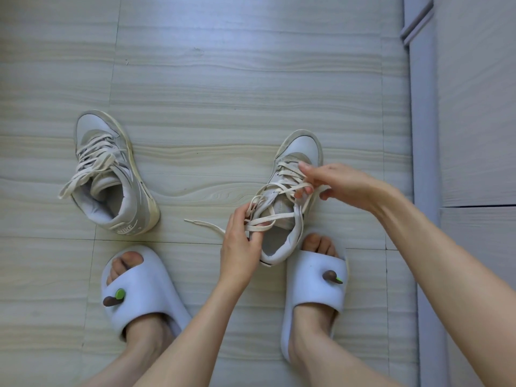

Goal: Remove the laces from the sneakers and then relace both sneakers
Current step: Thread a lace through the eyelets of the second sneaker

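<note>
In the head view, two grey-and-white high-top sneakers are seen standing on a pale wood-grain tiled floor [251, 79], well apart from each other. The left sneaker [111, 174] is set toe-away, untouched, with its cream lace [89, 163] threaded through the eyelets and its loose ends spilled over the near left side. The right sneaker [290, 191] is placed just beyond the toes of the right foot, its heel collar touching the front of the right slipper [312, 297]. Its lace [279, 188] is loosened and pulled up in slack loops above the tongue, and one free end is laid out on the floor to the left. The left hand [243, 244] is curled at the near side of the sneaker's opening, with strands of this lace pinched between thumb and fingers. The right hand [332, 182] is held over the middle eyelets, its fingers hooked under and gripping a crossing of the same lace. A left slipper [142, 294] is worn on the other foot, and a white cabinet [474, 107] is seen along the right edge.
</note>
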`<state>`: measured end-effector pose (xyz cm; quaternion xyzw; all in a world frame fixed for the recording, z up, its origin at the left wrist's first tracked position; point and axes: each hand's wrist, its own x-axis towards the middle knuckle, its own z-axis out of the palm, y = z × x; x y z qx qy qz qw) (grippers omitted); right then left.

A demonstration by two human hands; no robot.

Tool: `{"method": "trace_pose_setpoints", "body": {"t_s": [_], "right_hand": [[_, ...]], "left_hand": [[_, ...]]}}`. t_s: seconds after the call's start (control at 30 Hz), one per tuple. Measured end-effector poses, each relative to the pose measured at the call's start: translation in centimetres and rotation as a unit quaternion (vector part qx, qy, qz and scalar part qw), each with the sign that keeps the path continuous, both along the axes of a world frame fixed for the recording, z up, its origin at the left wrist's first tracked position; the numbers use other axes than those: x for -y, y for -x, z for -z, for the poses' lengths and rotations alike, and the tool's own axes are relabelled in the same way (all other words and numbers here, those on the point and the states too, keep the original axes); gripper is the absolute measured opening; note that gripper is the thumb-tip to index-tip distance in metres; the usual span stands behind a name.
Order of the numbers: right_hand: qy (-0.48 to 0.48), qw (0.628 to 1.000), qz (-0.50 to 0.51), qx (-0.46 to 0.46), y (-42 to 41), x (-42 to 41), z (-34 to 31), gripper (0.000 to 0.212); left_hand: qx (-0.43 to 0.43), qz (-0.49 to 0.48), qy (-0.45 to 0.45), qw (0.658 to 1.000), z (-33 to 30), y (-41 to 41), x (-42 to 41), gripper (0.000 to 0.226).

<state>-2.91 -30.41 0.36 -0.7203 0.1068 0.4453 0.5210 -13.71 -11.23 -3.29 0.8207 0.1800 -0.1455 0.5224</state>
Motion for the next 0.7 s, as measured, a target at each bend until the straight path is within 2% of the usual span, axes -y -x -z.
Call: {"method": "trace_pose_setpoints", "body": {"t_s": [0.1, 0.17, 0.2, 0.27, 0.3, 0.33, 0.37, 0.43, 0.5, 0.53, 0.57, 0.63, 0.7], "right_hand": [[-0.14, 0.979, 0.14, -0.04, 1.6, 0.2, 0.9, 0.042], [-0.179, 0.96, 0.207, -0.059, 2.4, -0.1, 1.3, 0.04], [-0.161, 0.964, 0.206, -0.049, 2.6, 0.0, 1.4, 0.04], [-0.004, 0.995, 0.088, 0.039, 2.3, 1.0, 1.1, 0.047], [0.083, 0.992, 0.019, 0.09, 1.8, 1.6, 0.9, 0.053], [0.12, 0.986, -0.004, 0.119, 1.3, 2.1, 0.7, 0.057], [0.103, 0.987, 0.014, 0.123, 1.0, 2.3, 0.5, 0.058], [-0.038, 0.989, 0.126, 0.073, 1.0, 1.9, 0.0, 0.048], [-0.177, 0.958, 0.226, 0.004, 1.4, 1.3, 0.3, 0.04], [-0.195, 0.95, 0.244, -0.01, 1.7, 1.3, 0.6, 0.038], [-0.179, 0.952, 0.247, -0.011, 1.9, 1.5, 0.8, 0.037], [-0.065, 0.976, 0.205, 0.036, 2.2, 2.5, 1.0, 0.042], [0.03, 0.983, 0.155, 0.094, 2.3, 3.0, 1.1, 0.048]], "left_hand": [[0.007, -0.007, 0.007, 1.0, 0.1, 0.1, 0.0, 0.033], [0.008, -0.006, 0.003, 1.0, 0.2, 0.0, 0.0, 0.034], [0.006, -0.002, 0.001, 1.0, 0.3, 0.0, 0.0, 0.035], [0.005, 0.004, -0.002, 1.0, 0.2, 0.0, 0.0, 0.038], [0.004, 0.007, -0.004, 1.0, 0.2, 0.0, -0.1, 0.039], [0.004, 0.01, -0.007, 1.0, 0.1, 0.0, -0.1, 0.039], [0.004, 0.011, -0.009, 1.0, 0.1, -0.1, -0.2, 0.039], [0.009, 0.008, -0.012, 1.0, 0.2, -0.1, -0.2, 0.039], [0.012, 0.003, -0.013, 1.0, 0.2, -0.1, -0.2, 0.039], [0.015, 0.001, -0.012, 1.0, 0.1, -0.1, -0.2, 0.039], [0.019, 0.002, -0.011, 1.0, 0.1, -0.2, -0.2, 0.038], [0.021, 0.007, -0.012, 1.0, 0.2, -0.2, -0.3, 0.036], [0.013, 0.015, -0.009, 1.0, 0.2, -0.3, -0.3, 0.035]]}}
